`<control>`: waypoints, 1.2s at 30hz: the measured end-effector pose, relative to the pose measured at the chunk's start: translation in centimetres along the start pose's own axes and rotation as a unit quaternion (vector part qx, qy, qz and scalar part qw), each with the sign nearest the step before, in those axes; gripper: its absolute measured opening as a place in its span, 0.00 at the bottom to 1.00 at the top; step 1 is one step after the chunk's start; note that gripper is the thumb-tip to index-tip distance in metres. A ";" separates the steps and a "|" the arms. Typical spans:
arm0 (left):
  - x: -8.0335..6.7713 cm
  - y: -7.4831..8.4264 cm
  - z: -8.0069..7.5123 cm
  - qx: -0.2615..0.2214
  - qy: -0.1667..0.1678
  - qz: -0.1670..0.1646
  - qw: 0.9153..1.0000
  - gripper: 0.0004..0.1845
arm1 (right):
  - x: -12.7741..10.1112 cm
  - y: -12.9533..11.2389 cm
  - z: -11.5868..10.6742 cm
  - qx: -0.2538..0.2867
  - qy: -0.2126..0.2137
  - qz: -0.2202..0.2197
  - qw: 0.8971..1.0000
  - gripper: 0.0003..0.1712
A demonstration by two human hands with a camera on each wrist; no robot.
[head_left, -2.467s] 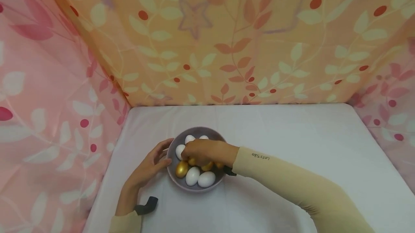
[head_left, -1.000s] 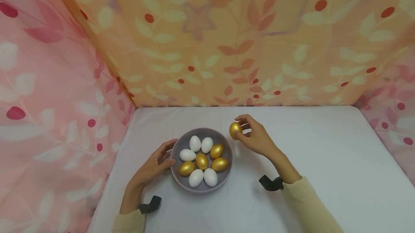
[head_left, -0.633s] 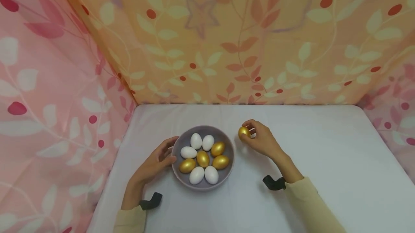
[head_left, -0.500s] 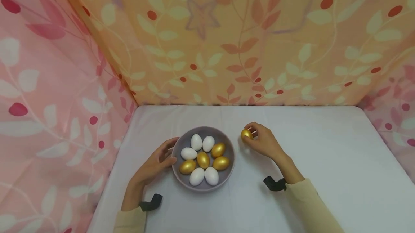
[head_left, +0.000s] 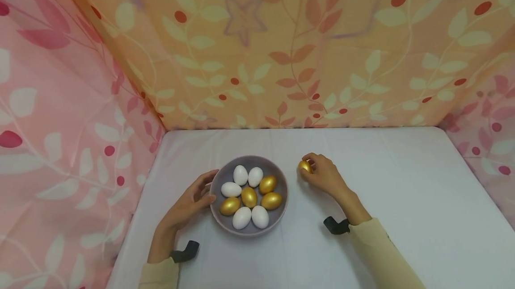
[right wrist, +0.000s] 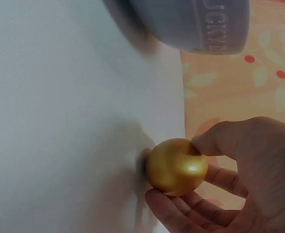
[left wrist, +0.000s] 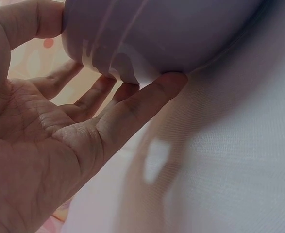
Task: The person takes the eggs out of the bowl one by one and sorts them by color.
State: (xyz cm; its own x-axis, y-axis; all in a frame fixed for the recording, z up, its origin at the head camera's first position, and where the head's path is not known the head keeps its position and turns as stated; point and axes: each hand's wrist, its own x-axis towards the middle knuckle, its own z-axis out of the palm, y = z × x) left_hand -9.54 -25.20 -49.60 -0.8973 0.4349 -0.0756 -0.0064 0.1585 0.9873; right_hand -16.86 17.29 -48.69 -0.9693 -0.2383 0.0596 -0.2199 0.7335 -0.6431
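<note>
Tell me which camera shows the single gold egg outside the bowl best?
The right wrist view: the gold egg fills the frame, pinched by the right hand. The head view shows it small and half hidden; the left wrist view misses it.

Pale yellow long sleeves (head_left: 378,253) on both arms, a black strap (head_left: 335,225) at each wrist, bare hands.

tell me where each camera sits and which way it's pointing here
Head: worn on the head, looking forward and down at the white table; both forearms show, the left hand touching the grey bowl of eggs, the right hand holding a gold egg.
Left wrist: beside the palm, looking along the left hand's fingers at the bowl's outer wall.
Right wrist: beside the palm, looking past the right hand and gold egg toward the bowl.
Shared: all three show the bowl.
</note>
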 end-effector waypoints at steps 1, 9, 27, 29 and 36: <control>0.0 0.0 0.0 -0.002 0.000 0.001 1.000 0.36 | -0.1 -0.1 0.0 -0.002 0.000 -0.003 1.000 0.20; 0.0 0.0 0.0 -0.015 -0.003 0.002 1.000 0.36 | -0.3 -0.5 -0.1 -0.013 -0.017 0.002 1.000 0.25; 0.0 0.0 -0.1 -0.014 0.002 -0.003 1.000 0.36 | -0.6 -0.9 -0.1 -0.022 -0.017 0.007 1.000 0.32; 0.1 -0.1 -0.1 -0.013 0.002 -0.005 1.000 0.36 | -0.7 -1.0 -0.2 -0.024 -0.014 0.010 1.000 0.34; 0.1 -0.1 0.0 0.001 0.011 -0.017 1.000 0.36 | -0.7 -2.0 -0.6 -0.026 0.001 -0.002 1.000 0.32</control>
State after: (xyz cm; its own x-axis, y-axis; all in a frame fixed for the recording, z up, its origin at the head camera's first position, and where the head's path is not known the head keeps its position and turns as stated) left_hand -9.63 -25.21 -49.71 -0.9057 0.4104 -0.1063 -0.0362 0.1749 0.9839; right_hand -15.79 16.33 -47.01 -0.9686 -0.2404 0.0633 -0.2291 0.7643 -0.6028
